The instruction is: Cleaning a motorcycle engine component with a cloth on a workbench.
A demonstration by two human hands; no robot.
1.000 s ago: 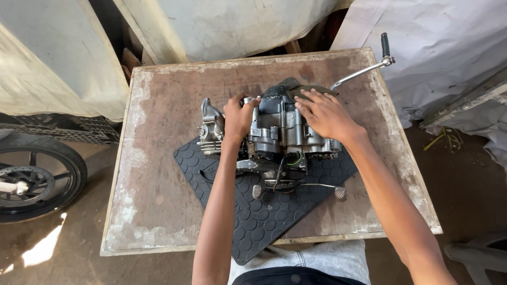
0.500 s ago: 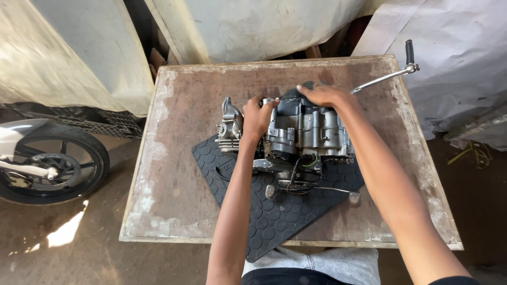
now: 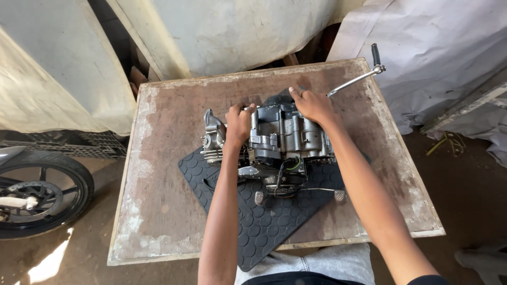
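A grey metal motorcycle engine [image 3: 280, 142] stands on a black studded rubber mat [image 3: 266, 219] on a worn wooden table [image 3: 158, 174]. My left hand [image 3: 238, 124] grips the engine's upper left part, next to the finned cylinder end [image 3: 212, 138]. My right hand [image 3: 311, 104] rests over the far top edge of the casing with fingers curled on it. A long chrome kick lever [image 3: 359, 76] with a black tip sticks out toward the far right corner. A thin pedal rod [image 3: 298, 194] lies at the engine's near side.
A motorcycle wheel with brake disc [image 3: 37, 192] stands on the floor at left. A black plastic crate [image 3: 68, 143] lies behind it. Pale sheets [image 3: 443, 58] hang behind and to the right of the table. The mat overhangs the table's near edge.
My right hand has slid from the engine's top toward its far edge. The view has shifted, with the table now sitting more to the right in frame.
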